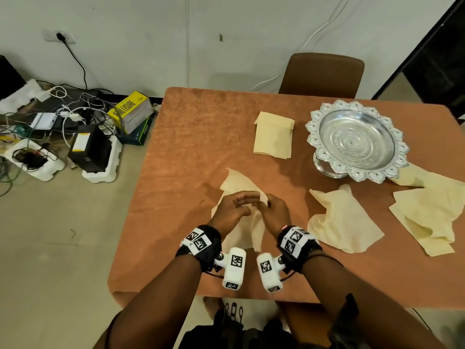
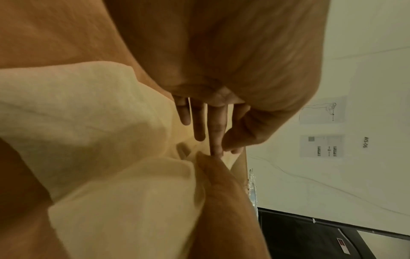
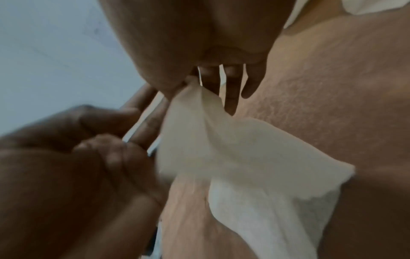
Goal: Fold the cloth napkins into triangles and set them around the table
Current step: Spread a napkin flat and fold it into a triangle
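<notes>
— Overhead, we hold the napkin [image 1: 237, 187] mid-table, its long axis running toward us; the fold is underway.

— Left wrist: our left hand [image 2: 221, 126] has fingers straight, thumb closing on cloth.

— Right wrist: our right hand [image 3: 213, 77] pinches a corner. Next, we match corners.

A white wall [image 1: 141, 34] with a socket [image 1: 60, 36] and hanging cables stands beyond the hands, a brown chair [image 1: 322, 74] is pushed against the far side of the orange-covered table [image 1: 191, 137], and boxes and tangled wires [image 1: 75, 122] litter the beige floor [image 1: 63, 235] to their left.
</notes>
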A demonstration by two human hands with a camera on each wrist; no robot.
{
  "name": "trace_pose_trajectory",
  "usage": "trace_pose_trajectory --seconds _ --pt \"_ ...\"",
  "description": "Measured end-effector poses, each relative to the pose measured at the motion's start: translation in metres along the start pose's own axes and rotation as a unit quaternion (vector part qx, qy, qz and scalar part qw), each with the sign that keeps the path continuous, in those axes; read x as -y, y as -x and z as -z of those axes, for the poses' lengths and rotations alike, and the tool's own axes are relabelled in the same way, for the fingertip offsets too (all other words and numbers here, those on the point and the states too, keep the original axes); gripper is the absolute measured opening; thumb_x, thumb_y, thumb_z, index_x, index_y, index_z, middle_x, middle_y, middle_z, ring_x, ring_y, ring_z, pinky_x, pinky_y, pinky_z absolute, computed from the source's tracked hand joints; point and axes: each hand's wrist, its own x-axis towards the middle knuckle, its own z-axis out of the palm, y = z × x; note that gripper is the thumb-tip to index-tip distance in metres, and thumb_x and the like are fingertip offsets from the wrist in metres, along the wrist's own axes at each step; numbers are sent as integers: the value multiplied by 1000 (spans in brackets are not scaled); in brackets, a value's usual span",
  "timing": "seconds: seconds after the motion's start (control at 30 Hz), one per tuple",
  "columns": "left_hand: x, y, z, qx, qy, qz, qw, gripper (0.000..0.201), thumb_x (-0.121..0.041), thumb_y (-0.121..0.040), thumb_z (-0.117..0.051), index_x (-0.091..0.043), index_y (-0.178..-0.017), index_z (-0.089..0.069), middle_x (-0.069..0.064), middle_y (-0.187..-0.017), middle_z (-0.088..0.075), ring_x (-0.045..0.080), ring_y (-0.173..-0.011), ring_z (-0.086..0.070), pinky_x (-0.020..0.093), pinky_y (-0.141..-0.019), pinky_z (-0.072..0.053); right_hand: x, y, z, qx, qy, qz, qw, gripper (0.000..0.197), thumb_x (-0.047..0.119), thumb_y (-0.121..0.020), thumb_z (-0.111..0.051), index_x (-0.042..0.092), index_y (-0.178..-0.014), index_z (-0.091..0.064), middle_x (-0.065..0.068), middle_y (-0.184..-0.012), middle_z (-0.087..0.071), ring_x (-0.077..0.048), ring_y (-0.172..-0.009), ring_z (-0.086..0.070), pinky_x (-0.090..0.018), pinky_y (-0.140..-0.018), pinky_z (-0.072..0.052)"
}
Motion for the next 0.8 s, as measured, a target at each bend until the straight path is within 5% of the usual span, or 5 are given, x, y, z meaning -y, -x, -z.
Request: trace_pose_trajectory --seconds 0.17,0.27,0.37,0.5,0.8 --pt "31 -5 23 -245 -88 36 965 28 -4 -81 -65 -16 -107 -68 3 -110 -70 22 -107 -64 38 -95 -51 -3 -17 33 -44 -195 -182 963 9 15 -83 -65 8 -79 -68 -8 -74 -68 -29 -77 -63 -33 -68 -50" --pt "52 -4 37 -254 -118 152 948 32 -41 -75 -69 -19 -97 -64 9 -117 -64 29 -111 -59 42 -100 -45 -21 -18 54 -37 -236 -248 939 42 29 -68 -72 6 -102 -66 -15 -91 -69 -33 -83 -65 -42 -74 -54" --pt "72 -12 46 -235 -165 168 943 47 -69 -60 -54 -23 -63 -45 4 -74 -55 25 -79 -52 40 -80 -47 -33 -11 71 -41 -252 -301 919 27 23 -79 -67 1 -93 -64 -18 -94 -63 -32 -84 -60 -37 -71 -49" --pt "74 -29 44 -168 -97 212 958 63 -68 -73 -66 -8 -95 -68 7 -98 -69 28 -94 -63 37 -85 -51 -48 -3 78 -49 -234 -345 908 29 19 -87 -60 -5 -103 -62 -20 -92 -60 -34 -80 -59 -37 -69 -48" --pt "74 -35 29 -109 -115 171 973 33 -24 -81 -76 -14 -62 -51 3 -62 -49 19 -62 -44 31 -65 -38 -72 6 70 -50 -248 -372 893 41 11 -78 -61 -8 -114 -60 -30 -109 -66 -45 -92 -66 -51 -77 -57"
